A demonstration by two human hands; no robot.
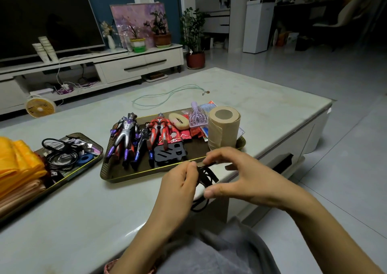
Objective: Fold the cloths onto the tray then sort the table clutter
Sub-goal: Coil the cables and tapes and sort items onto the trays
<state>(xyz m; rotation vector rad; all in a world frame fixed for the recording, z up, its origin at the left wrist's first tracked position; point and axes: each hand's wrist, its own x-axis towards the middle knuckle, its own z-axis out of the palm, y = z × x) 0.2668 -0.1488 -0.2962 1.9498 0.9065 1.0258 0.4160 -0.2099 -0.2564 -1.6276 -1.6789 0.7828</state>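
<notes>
The dim living room held a pale stone table (pixel 251 97), with the toy tray (pixel 134 178) at its middle. Just in front of that tray's near rim, both hands worked a black cable (pixel 206 175). The left hand (pixel 180 181) pinched the gathered loops, and the right hand (pixel 247 175) curved round them, fingertips above and thumb below, apparently winding it small for stowing. Left of the toy tray, folded cloths (pixel 16 164) sat on a second tray (pixel 79 170) beside coiled leads, likely where this cable belonged.
</notes>
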